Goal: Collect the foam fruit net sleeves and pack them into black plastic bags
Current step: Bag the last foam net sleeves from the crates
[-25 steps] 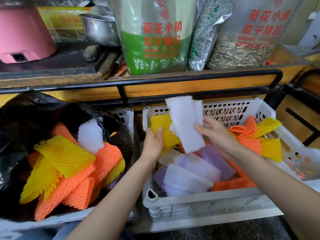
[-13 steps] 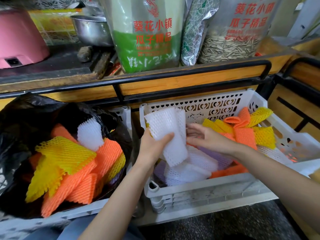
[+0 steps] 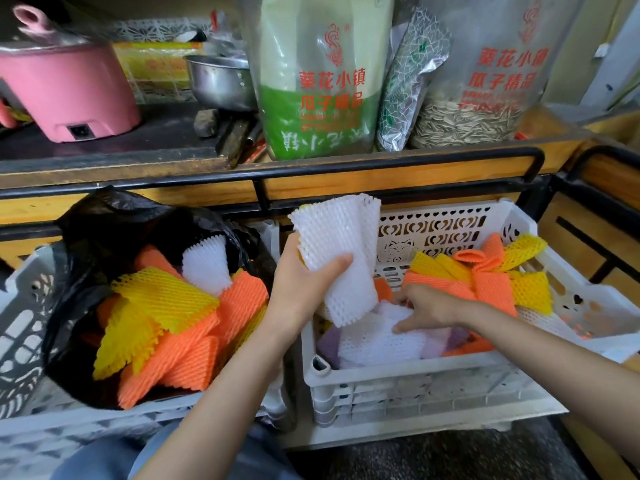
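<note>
- Head view, only angle we've got: the left hand (image 3: 304, 289) is wrapped around a stack of white foam sleeves (image 3: 343, 251), thumb across the front, holding it up over the left end of the white crate (image 3: 415, 372). There seems to be a yellow one tucked behind the stack, but I can't really tell.
- The right hand (image 3: 429, 310) is down inside that crate, fingers spread loosely onto the loose white sleeves (image 3: 374, 341) on the bottom. It's touching them, but I don't see a closed grip on anything.
- Also in the crate: a purple sleeve (image 3: 329, 344) poking out under the white ones, and orange and yellow sleeves (image 3: 485, 271) piled toward the back right.
- The black plastic bag (image 3: 114, 223) sits open in the grey crate (image 3: 24, 306) just to the left, already well stuffed with orange, yellow and white nets (image 3: 166, 299).
- So my read is we're mid-collecting: building up a handful before it goes in the bag.
- The next move probably calls for pinching up another white one, adding it to the left-hand stack, then swinging the lot left into the bag mouth.
- The bag's pretty full near the top, so the stack will likely need pushing down so it doesn't spring out.
</note>
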`<state>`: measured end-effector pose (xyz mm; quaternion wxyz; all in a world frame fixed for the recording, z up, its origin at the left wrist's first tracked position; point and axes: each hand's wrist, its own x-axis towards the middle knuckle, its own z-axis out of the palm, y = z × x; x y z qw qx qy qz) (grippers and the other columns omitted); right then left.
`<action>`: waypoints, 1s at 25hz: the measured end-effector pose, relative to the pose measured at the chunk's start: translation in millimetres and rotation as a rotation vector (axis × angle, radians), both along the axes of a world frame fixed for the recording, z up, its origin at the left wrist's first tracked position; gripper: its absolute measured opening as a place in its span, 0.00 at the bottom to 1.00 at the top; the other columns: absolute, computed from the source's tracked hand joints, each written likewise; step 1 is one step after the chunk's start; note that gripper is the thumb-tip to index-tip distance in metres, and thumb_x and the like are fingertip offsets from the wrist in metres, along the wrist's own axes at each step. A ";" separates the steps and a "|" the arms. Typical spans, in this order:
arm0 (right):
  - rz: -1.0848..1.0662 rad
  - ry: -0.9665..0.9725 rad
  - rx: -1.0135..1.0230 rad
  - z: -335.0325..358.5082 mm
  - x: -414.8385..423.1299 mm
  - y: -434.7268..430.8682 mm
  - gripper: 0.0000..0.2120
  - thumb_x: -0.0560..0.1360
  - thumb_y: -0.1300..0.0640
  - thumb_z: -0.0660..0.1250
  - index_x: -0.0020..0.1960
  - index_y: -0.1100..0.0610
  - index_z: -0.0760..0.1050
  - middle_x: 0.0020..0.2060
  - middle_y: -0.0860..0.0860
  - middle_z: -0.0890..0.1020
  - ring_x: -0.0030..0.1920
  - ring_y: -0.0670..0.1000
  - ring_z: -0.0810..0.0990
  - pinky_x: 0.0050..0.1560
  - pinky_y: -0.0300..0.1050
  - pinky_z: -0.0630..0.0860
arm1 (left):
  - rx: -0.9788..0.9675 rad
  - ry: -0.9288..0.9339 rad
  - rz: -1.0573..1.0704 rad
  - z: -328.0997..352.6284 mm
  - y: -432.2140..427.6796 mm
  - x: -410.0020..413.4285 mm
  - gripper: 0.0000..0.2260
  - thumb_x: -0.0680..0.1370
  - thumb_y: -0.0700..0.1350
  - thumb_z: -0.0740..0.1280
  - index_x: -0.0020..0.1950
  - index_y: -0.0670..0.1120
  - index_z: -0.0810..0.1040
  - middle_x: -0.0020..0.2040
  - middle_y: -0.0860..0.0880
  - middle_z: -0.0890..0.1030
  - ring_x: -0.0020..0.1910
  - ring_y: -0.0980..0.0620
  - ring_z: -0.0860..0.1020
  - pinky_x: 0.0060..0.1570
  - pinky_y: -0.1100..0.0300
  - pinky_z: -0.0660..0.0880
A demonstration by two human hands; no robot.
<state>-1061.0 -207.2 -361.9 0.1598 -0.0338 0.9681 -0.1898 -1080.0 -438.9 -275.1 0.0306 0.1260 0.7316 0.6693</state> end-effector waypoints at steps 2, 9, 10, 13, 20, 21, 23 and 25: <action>-0.093 0.181 -0.057 19.8 -0.3 2.6 0.14 0.70 0.50 0.73 0.54 0.51 0.75 0.48 0.47 0.78 0.48 0.48 0.77 0.44 0.37 0.71 | 0.044 0.062 -0.006 14.4 -11.5 1.2 0.20 0.70 0.42 0.75 0.58 0.51 0.71 0.55 0.52 0.79 0.54 0.54 0.79 0.55 0.53 0.76; -0.366 0.827 -0.745 152.7 -5.0 -73.9 0.12 0.75 0.56 0.67 0.56 0.55 0.70 0.47 0.46 0.79 0.45 0.43 0.78 0.47 0.41 0.75 | 0.065 0.376 0.269 71.5 -95.8 6.3 0.24 0.67 0.47 0.76 0.59 0.50 0.72 0.54 0.56 0.79 0.52 0.62 0.78 0.51 0.68 0.74; -0.343 0.872 -0.813 170.0 -3.4 -94.7 0.12 0.76 0.56 0.66 0.57 0.55 0.70 0.47 0.44 0.78 0.44 0.38 0.78 0.45 0.35 0.75 | 0.059 0.403 0.334 76.5 -114.6 5.0 0.24 0.66 0.49 0.75 0.59 0.51 0.71 0.53 0.57 0.79 0.52 0.61 0.78 0.51 0.66 0.74; -0.270 0.947 -0.922 202.5 -4.5 -162.3 0.15 0.75 0.54 0.68 0.57 0.56 0.68 0.49 0.45 0.78 0.46 0.41 0.78 0.46 0.39 0.75 | 0.105 0.393 0.509 80.8 -172.6 3.5 0.23 0.66 0.51 0.72 0.57 0.50 0.70 0.52 0.56 0.78 0.52 0.59 0.78 0.50 0.62 0.74; 0.078 0.985 -0.525 198.7 -23.9 -377.0 0.20 0.70 0.48 0.71 0.56 0.56 0.68 0.50 0.51 0.78 0.51 0.55 0.76 0.43 0.48 0.68 | 0.285 0.259 0.777 53.4 -295.2 11.2 0.25 0.68 0.45 0.74 0.61 0.41 0.70 0.55 0.45 0.79 0.51 0.54 0.79 0.48 0.58 0.78; 0.118 0.965 -0.469 193.5 -27.9 -402.9 0.21 0.71 0.47 0.70 0.56 0.56 0.68 0.51 0.52 0.78 0.52 0.56 0.76 0.41 0.48 0.65 | 0.297 0.245 0.796 48.1 -309.6 12.9 0.27 0.66 0.47 0.73 0.62 0.41 0.70 0.56 0.45 0.79 0.52 0.53 0.80 0.49 0.57 0.78; 0.197 0.882 -0.461 182.6 -32.8 -446.2 0.20 0.71 0.47 0.70 0.56 0.57 0.67 0.50 0.53 0.78 0.51 0.57 0.76 0.40 0.48 0.64 | 0.315 0.214 0.848 35.2 -336.9 16.9 0.28 0.65 0.49 0.71 0.63 0.41 0.70 0.56 0.46 0.80 0.54 0.53 0.80 0.51 0.56 0.78; 0.272 0.779 -0.486 168.5 -35.0 -479.1 0.20 0.72 0.47 0.69 0.56 0.57 0.66 0.49 0.52 0.78 0.50 0.57 0.76 0.41 0.50 0.68 | 0.338 0.199 0.879 20.8 -362.1 22.2 0.27 0.67 0.48 0.72 0.63 0.42 0.70 0.56 0.48 0.80 0.53 0.55 0.79 0.50 0.60 0.77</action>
